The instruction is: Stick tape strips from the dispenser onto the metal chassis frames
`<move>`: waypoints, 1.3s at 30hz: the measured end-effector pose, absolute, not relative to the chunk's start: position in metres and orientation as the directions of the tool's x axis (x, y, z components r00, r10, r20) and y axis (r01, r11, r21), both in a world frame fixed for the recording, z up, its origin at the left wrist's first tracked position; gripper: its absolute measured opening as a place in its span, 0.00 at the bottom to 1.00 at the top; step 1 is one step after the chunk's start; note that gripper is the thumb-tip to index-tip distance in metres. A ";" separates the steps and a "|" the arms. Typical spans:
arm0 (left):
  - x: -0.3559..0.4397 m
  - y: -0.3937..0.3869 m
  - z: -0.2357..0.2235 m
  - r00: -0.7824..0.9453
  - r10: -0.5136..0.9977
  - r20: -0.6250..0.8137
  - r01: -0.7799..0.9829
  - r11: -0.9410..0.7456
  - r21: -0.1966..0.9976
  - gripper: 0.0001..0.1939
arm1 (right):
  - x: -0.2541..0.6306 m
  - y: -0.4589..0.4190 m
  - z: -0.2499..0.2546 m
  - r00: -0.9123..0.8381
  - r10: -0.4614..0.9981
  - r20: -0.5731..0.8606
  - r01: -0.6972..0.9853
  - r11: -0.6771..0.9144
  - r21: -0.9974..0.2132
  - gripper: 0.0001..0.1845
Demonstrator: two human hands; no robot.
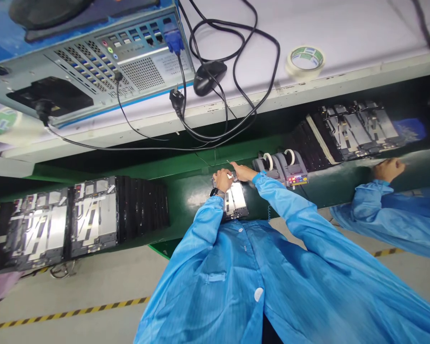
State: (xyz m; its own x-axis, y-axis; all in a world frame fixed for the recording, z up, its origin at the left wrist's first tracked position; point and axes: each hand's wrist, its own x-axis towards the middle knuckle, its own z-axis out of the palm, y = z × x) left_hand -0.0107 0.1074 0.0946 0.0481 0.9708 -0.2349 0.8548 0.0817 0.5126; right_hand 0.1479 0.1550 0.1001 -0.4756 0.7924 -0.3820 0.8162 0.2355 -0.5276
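A green conveyor [197, 191] runs below a white bench [351, 28] bearing a computer case [86, 62], a mouse [208, 76] and a tape roll [304, 62]. Stacks of metal frames [57, 220] sit along the conveyor, with two tape dispensers [283, 167] near the person's hands. One frame [236, 198] lies just before the person, its long axis pointing away from their chest. The left hand [222, 180] curls narrowly over its far end; the right hand [242, 172] reaches in beside it, its grip impossible to tell.
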 end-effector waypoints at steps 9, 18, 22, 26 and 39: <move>-0.011 0.107 0.098 0.058 0.959 -0.278 0.852 0.098 0.515 0.08 | 0.148 0.161 0.107 -0.516 0.742 -0.428 0.807 0.253 -0.534 0.43; -0.011 0.107 0.097 0.053 0.964 -0.259 0.850 0.092 0.518 0.07 | 0.143 0.156 0.115 -0.491 0.757 -0.431 0.835 0.269 -0.480 0.43; -0.011 0.107 0.097 0.056 0.963 -0.265 0.854 0.091 0.512 0.06 | 0.141 0.153 0.116 -0.481 0.766 -0.426 0.845 0.275 -0.458 0.47; -0.011 0.107 0.096 0.062 0.963 -0.261 0.861 0.081 0.502 0.07 | 0.140 0.149 0.114 -0.475 0.779 -0.409 0.847 0.279 -0.453 0.52; -0.013 0.107 0.089 0.066 0.969 -0.238 0.855 0.068 0.514 0.08 | 0.152 0.157 0.097 -0.390 0.853 -0.347 0.849 0.188 -0.494 0.64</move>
State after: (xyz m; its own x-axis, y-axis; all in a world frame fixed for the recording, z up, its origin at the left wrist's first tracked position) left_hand -0.0125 0.1073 0.0890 0.0663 0.9691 -0.2377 0.8552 0.0676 0.5138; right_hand 0.1523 0.1573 0.0966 -0.3903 0.8527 -0.3472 0.8492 0.1877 -0.4936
